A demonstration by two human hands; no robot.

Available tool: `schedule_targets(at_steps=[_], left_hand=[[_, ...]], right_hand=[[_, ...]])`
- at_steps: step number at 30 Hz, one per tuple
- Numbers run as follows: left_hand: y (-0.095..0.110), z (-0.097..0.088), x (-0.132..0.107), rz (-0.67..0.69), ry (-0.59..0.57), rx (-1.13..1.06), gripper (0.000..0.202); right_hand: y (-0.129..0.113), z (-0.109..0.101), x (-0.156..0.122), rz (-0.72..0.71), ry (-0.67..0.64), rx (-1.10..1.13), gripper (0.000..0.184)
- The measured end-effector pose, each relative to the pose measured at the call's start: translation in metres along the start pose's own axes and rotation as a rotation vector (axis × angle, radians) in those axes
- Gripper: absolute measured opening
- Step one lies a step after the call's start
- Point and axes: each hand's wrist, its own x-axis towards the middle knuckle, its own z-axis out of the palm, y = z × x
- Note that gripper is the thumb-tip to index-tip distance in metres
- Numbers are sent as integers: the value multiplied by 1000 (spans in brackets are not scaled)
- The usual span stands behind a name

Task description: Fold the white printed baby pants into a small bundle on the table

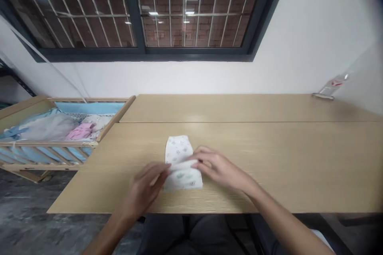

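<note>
A small white piece of cloth (179,149) with little printed figures lies on the wooden table in front of me. Across its middle runs a raised fold, and the near part shows some faint green print. My left hand (146,185) pinches the left end of that fold between thumb and fingers. At the right end, my right hand (217,167) grips the same fold, its thumb below and fingers above. Some blur covers both hands. What kind of cloth item it is, I cannot tell.
The light wooden table (284,155) has a seam along its back part. To the left stands a wooden crib (98,145) with blue lining, a pink cloth (80,131) and other fabrics. A clear plastic packet (332,87) leans at the back right. A barred window (191,53) is above.
</note>
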Motion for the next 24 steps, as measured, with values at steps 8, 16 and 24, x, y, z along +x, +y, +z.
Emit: schedule_targets(at_steps=[8, 16, 24], left_hand=[[-91, 69, 99, -430, -317, 254, 25], [-65, 88, 69, -445, -334, 410, 38], [31, 105, -53, -273, -272, 564, 59]], right_hand=[[126, 11, 111, 131, 195, -89, 12], [142, 23, 110, 158, 169, -243, 27], [38, 55, 78, -164, -135, -195, 56]])
